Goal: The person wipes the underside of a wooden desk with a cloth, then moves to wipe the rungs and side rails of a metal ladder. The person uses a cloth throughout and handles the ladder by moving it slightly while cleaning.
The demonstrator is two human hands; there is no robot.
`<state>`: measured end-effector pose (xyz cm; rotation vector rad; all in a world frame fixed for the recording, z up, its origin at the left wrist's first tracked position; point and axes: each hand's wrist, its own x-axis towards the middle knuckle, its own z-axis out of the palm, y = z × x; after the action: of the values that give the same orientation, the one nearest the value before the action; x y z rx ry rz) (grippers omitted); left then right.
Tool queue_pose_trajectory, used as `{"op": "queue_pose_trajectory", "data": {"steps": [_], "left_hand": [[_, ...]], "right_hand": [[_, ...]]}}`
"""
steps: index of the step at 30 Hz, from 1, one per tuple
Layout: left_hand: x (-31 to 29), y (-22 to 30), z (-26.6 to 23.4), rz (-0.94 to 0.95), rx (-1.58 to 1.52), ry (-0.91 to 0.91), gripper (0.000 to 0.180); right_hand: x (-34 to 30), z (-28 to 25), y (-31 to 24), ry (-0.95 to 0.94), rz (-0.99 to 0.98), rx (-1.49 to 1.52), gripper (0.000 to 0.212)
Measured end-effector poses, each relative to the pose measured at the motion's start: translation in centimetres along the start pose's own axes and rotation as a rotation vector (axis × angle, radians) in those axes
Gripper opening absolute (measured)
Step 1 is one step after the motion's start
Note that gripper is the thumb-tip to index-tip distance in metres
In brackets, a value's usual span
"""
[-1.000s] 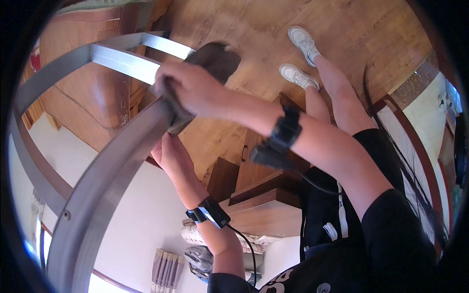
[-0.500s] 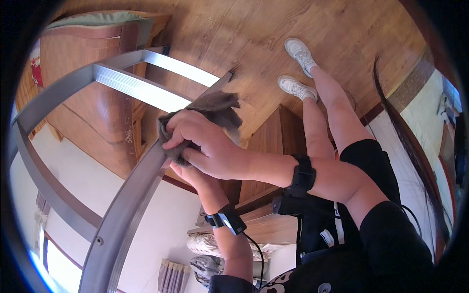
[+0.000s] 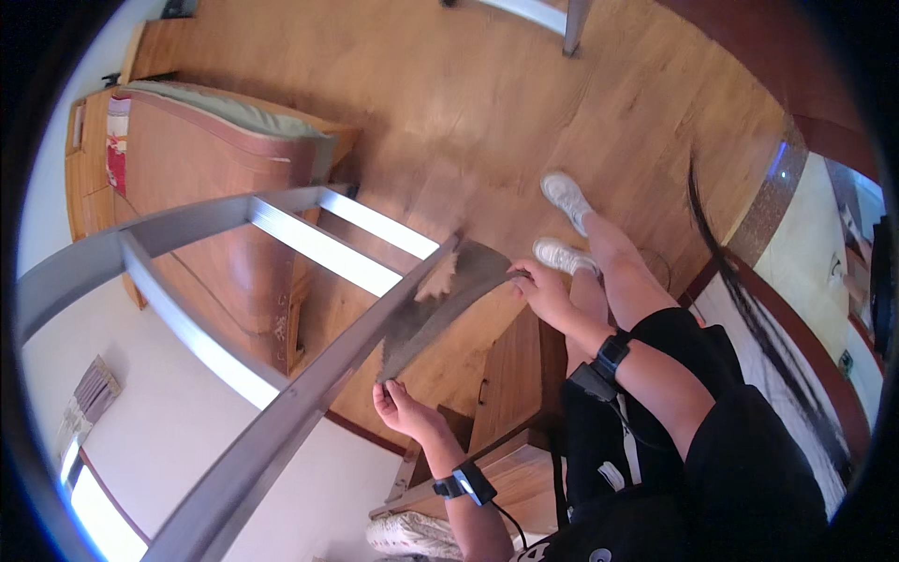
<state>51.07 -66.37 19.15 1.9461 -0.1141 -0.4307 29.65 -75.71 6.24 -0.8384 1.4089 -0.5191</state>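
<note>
A grey-brown cloth (image 3: 421, 328) hangs spread between my two hands, with a ragged opening or edge in its middle. Its lower corner is pinched by my left hand (image 3: 405, 412), whose fingers are closed. At the other corner, farther up and to the right, the closed fingers of my right hand (image 3: 547, 294) grip the edge. Right behind the cloth runs the near rail of a silver metal ladder (image 3: 300, 398); whether the cloth touches it I cannot tell. Both wrists wear black strapped devices.
A bed (image 3: 211, 169) with a brown mat stands beyond the ladder at the left. Close by my legs is a wooden cabinet (image 3: 510, 375). Another metal frame piece (image 3: 573, 28) shows at the top edge, over the wooden floor (image 3: 468, 112). Curtained window (image 3: 98, 393) lower left.
My hands were together, pressing the bunched cloth onto the ladder rail. Now they are apart, with the cloth stretched between them. The view has shifted, showing more floor.
</note>
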Motion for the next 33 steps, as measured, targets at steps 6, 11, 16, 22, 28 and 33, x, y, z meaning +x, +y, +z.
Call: {"op": "queue_pose_trajectory", "data": {"steps": [6, 11, 16, 22, 28, 33], "left_hand": [[-4.7, 5.5, -2.6, 0.189, -0.015, -0.277, 0.024], [-8.5, 11.4, -4.4, 0.421, 0.107, -0.313, 0.023], [-10.4, 19.7, -5.5, 0.616, -0.106, -0.307, 0.022], [-14.4, 28.2, -7.7, 1.028, 0.09, -0.191, 0.027], [-17.6, 36.0, -1.5, 1.184, 0.152, -0.266, 0.039], [-20.1, 43.0, 4.5, 1.139, 0.092, -0.663, 0.042]], "right_hand": [[-1.0, -6.2, -8.2, -0.191, -0.136, -0.048, 0.021], [-5.5, -9.3, -18.5, -0.341, -0.136, 0.242, 0.031], [-9.3, -11.0, -25.9, -0.361, -0.476, 0.408, 0.028], [-13.4, -11.3, -34.2, -0.125, -0.964, 0.33, 0.022], [-13.6, -14.5, -44.0, -0.066, -1.398, -0.426, 0.046], [-14.3, -15.1, -47.8, -0.44, -1.444, -0.529, 0.105]]}}
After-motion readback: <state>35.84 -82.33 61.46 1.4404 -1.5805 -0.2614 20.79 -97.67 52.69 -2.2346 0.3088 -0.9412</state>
